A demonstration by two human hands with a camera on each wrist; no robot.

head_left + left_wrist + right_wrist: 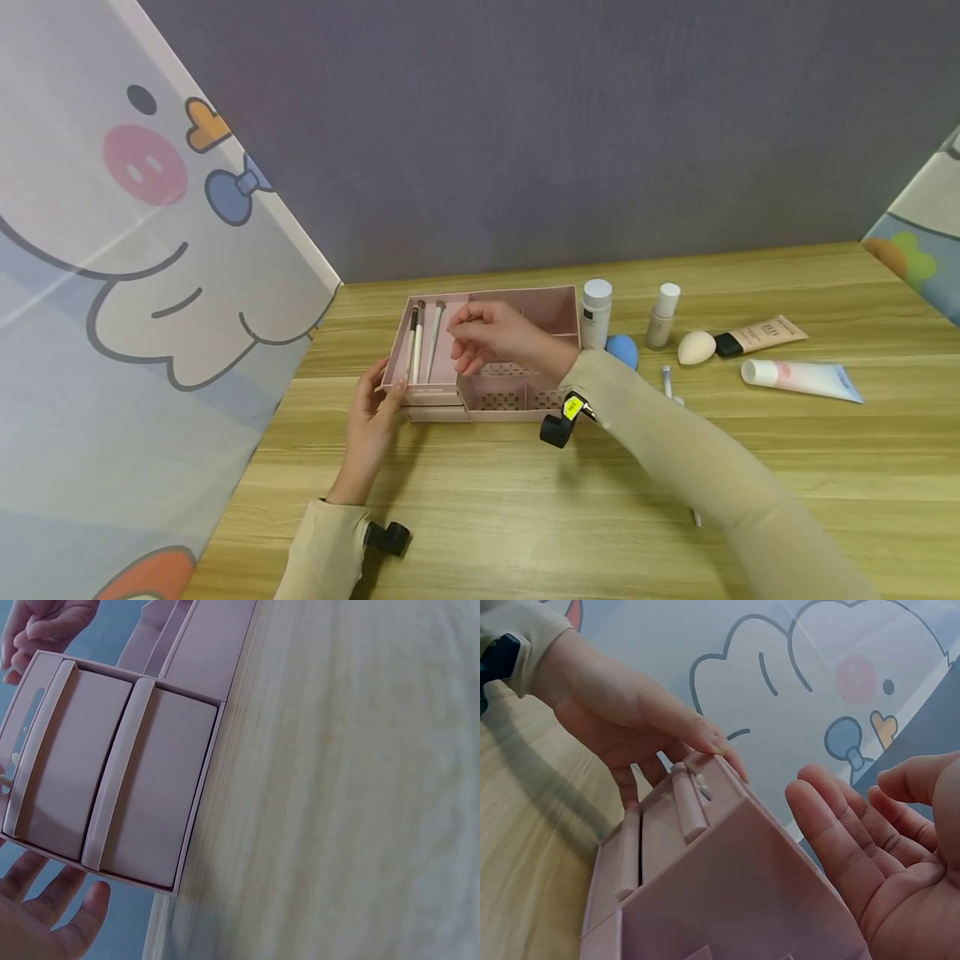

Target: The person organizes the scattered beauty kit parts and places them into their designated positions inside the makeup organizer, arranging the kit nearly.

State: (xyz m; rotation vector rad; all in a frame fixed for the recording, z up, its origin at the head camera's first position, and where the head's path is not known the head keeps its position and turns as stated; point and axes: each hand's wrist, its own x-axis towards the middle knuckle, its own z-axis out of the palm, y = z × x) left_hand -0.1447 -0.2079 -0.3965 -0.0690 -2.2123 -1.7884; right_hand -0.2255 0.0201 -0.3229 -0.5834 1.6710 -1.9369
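Observation:
A pink desktop organizer [520,415] stands on the table, with two drawers [71,757] at its left front and open compartments on the right. Three slim makeup brushes [434,343] lie in its upper left tray. My left hand [371,412] holds the organizer's left side, thumb at the top front edge, fingers along the side wall, as the right wrist view also shows. Over the middle of the organizer, just right of the brushes, hovers my right hand [491,337]. Its fingers are loosely bent, with nothing between them in the right wrist view [900,847].
Right of the organizer stand a white bottle [596,315] and a foundation bottle [662,317]. A blue sponge [622,351], a cream sponge [697,347], a beige tube [768,335] and a white-blue tube [806,379] lie nearby. A thin white stick [667,381] sits by my right sleeve.

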